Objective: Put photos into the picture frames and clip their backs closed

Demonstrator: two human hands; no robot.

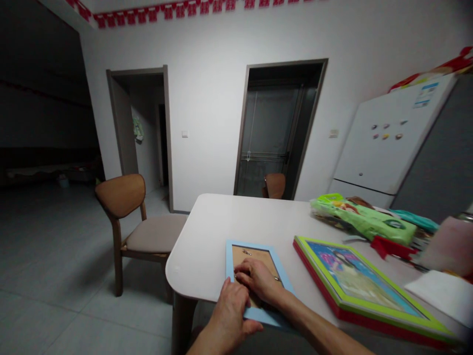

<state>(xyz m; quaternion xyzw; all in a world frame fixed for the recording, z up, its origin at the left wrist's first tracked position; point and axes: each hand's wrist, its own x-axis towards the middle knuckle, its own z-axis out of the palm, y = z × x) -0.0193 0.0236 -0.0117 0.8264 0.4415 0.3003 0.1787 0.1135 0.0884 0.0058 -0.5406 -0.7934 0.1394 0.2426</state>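
Note:
A light blue picture frame [229, 256] lies face down near the table's front edge, its brown backing board [264, 256] upward. A small metal hanger [247, 252] is on the board's far part, and a metal clip [277, 279] shows by its right inner edge. My left hand [232, 306] grips the frame's near left corner, thumb along the near side. Over the board, my right hand [258, 278] has its fingers bent and pressed together at the left inner edge. Whatever lies under those fingertips is mostly hidden.
Right of the frame lies a lime-green framed picture [354, 281] with a red edge. Behind it are a green package [369, 219], a red item [393, 248] and white paper [443, 293]. A wooden chair [125, 197] stands left of the white table [207, 222].

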